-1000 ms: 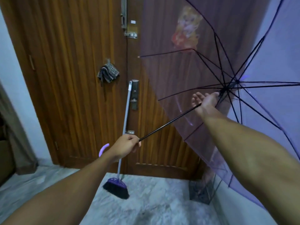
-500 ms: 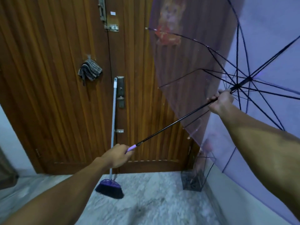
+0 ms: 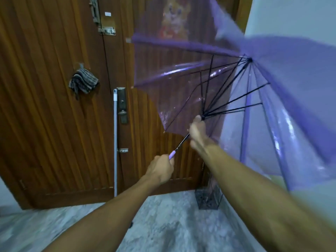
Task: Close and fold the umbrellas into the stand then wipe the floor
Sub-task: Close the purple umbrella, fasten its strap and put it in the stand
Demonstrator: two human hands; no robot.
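Note:
A see-through purple umbrella [image 3: 283, 91] with black ribs is half collapsed in front of me, its canopy folding inward at the upper right. My left hand [image 3: 160, 170] grips its purple handle. My right hand [image 3: 197, 131] is closed around the black shaft at the runner, where the ribs meet. A clear umbrella stand [image 3: 209, 199] sits on the floor by the door's right corner, partly behind my right forearm. The marble floor [image 3: 163, 224] spreads below.
A wooden door [image 3: 45, 106] fills the view ahead. A broom's pale pole [image 3: 115, 142] leans against it near the lock plate. A striped cloth [image 3: 82, 81] hangs on a door hook. A white wall [image 3: 291, 15] rises at the right.
My right hand has slid the runner down the shaft towards my left hand. The canopy has gone from fully spread to half folded, and the view has tilted down slightly.

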